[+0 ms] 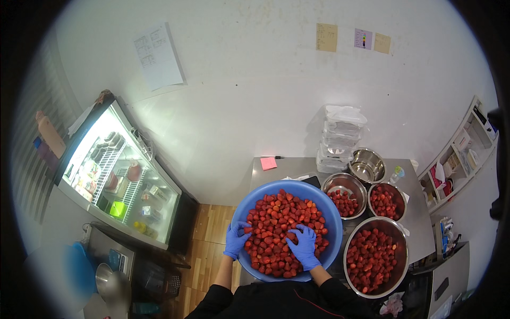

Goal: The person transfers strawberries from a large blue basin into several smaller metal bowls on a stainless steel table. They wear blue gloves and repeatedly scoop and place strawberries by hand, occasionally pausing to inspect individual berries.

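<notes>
A large blue plastic basin [334, 223] full of hulled-looking strawberries [275, 223] stands before me at the table's left end. Both my hands wear blue gloves. My left hand [237, 240] is at the basin's left rim, its fingers curled over the edge against a strawberry. My right hand [303, 244] reaches into the basin, fingertips around a strawberry on top of the heap. To the right, a big steel bowl [405, 255] holds more strawberries. Two smaller steel bowls behind it, one on the left [332, 179] and one on the right [403, 195], hold strawberries too.
On the steel table [418, 235] also stand an empty steel bowl [367, 165], stacked clear plastic containers [340, 139], pink sticky notes [268, 163], a pen and a dark phone [312, 182]. A lit glass-door refrigerator [119, 183] stands left; a wall shelf [458, 159] hangs right.
</notes>
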Available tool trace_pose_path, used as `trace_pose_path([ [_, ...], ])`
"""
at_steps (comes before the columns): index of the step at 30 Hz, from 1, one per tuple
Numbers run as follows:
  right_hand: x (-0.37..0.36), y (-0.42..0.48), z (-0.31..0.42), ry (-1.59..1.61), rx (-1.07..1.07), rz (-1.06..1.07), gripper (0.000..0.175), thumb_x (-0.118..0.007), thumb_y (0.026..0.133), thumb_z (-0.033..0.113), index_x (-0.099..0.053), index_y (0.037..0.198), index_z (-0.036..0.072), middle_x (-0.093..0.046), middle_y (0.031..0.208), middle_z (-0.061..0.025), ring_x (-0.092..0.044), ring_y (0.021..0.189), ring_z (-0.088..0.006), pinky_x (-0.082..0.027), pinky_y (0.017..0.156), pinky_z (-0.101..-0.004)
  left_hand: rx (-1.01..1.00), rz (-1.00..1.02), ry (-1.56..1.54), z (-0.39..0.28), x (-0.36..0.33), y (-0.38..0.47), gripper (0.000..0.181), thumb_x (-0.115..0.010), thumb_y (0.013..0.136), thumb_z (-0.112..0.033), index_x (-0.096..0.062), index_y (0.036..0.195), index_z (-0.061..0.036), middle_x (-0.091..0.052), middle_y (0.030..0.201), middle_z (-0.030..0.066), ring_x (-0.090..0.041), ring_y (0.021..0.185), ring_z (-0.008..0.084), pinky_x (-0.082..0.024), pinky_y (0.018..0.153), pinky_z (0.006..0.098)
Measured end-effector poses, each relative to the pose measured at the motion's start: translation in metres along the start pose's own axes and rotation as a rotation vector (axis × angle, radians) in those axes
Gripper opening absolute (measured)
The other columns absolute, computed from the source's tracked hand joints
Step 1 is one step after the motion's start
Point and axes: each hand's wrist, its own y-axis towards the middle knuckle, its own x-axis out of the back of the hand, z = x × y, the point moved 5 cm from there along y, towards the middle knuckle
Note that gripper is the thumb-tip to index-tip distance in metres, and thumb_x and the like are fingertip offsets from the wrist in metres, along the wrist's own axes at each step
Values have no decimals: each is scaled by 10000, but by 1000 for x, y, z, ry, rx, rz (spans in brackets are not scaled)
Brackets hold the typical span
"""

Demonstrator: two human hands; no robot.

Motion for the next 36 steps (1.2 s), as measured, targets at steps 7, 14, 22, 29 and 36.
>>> trace_pose_path([
  [7, 5, -7, 2, 240, -77, 47, 402, -762, 771, 268, -652, 1152, 204, -569, 1151, -35, -446, 1138, -278, -332, 989, -410, 3, -137, -56, 11, -1, -4, 435, -810, 678, -45, -579, 1047, -55, -609, 1023, 63, -622, 924, 185, -526, 806, 326],
  [14, 19, -8, 30, 196, 126, 36, 448, -713, 744, 131, -631, 1181, 185, -530, 1223, -85, -435, 1151, -313, -375, 1000, -428, -3, -261, -79, 19, 0, -8, 388, -813, 668, -64, -590, 986, -67, -609, 911, 48, -592, 911, 198, -486, 825, 338],
  [22, 11, -14, 50, 633, -75, 339, 354, -680, 865, 157, -628, 1214, 119, -593, 1092, -81, -538, 1051, -227, -426, 958, -358, -427, -176, 211, -56, -25, -38, 322, -706, 664, -44, -659, 963, -153, -630, 848, 30, -578, 830, 272, -434, 798, 395],
  [29, -9, -37, 28, 1138, -403, 500, 300, -585, 979, 214, -619, 1195, 8, -644, 1028, -8, -571, 907, -81, -466, 820, -239, -500, 31, 191, -92, -76, -72, 375, -670, 772, -72, -635, 1141, -130, -632, 1094, 83, -576, 1048, 279, -423, 935, 393],
  [36, 25, -23, -15, 960, -449, 125, 196, -556, 984, 165, -618, 1101, 21, -630, 1019, -14, -550, 897, -111, -442, 875, -258, -259, -131, 302, -60, -42, -43, 420, -656, 834, -143, -563, 1241, -97, -564, 1234, 154, -520, 1161, 348, -408, 982, 442],
])
